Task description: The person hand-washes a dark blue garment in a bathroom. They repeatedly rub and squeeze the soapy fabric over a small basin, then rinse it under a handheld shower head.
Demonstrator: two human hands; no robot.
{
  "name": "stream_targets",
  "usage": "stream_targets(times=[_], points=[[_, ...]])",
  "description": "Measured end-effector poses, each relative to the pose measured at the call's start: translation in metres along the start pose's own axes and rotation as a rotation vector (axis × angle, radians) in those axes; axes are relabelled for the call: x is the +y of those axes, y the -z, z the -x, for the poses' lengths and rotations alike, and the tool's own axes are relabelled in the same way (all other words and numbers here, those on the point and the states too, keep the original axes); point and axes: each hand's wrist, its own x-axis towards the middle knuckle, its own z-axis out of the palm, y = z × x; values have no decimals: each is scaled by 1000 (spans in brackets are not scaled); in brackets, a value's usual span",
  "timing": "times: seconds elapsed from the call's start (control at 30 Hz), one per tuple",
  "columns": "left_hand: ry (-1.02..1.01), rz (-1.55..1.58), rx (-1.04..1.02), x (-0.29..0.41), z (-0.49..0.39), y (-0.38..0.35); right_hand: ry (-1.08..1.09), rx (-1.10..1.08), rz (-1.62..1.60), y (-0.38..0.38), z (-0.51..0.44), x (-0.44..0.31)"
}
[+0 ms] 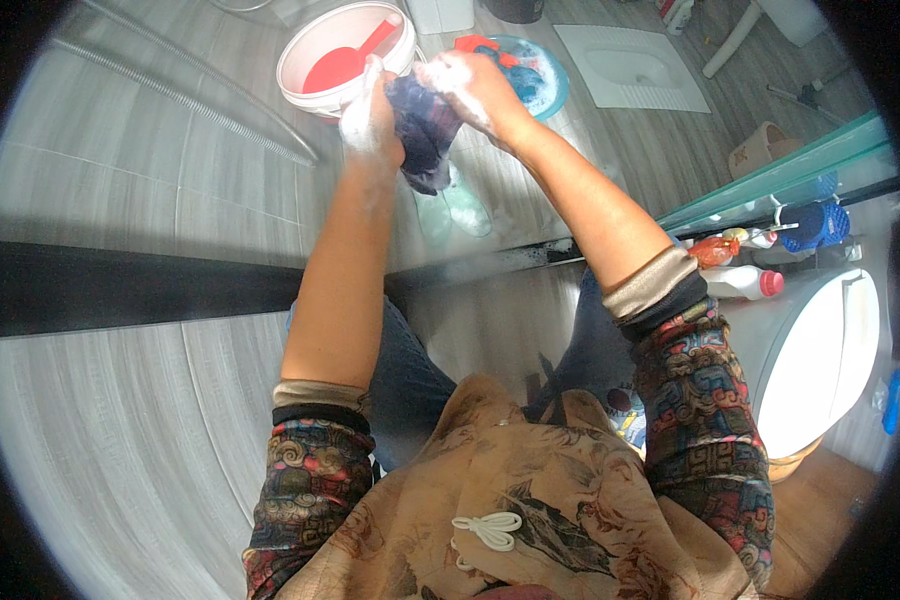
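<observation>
A dark wet cloth (424, 131) hangs stretched between both my hands, its lower end loose above a pair of pale green slippers (450, 206). My left hand (371, 112), coated in suds, grips its left side. On the other side my right hand (476, 94) holds the upper right part, with foam over the fingers. Beyond my left hand stands a white bucket (291, 71) with a red dipper (337, 71) in it. Just past my right hand is a blue basin (561, 79) holding foamy water, blue cloth (525, 79) and something red.
A squat toilet (637, 71) is set in the floor at the upper right. A dark threshold (487, 262) crosses before my knees. Glass panels (787, 172), a white bottle with a red cap (742, 283) and a white rounded appliance (821, 360) stand on the right. Metal hoses (195, 94) hang at the left.
</observation>
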Motion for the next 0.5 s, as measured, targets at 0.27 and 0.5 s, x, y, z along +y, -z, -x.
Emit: stream_targets(times=[0.27, 0.5], points=[[38, 512, -33, 25, -17, 20, -187, 61, -170, 17, 0, 15], [53, 584, 134, 37, -4, 6, -500, -142, -205, 14, 8, 8]])
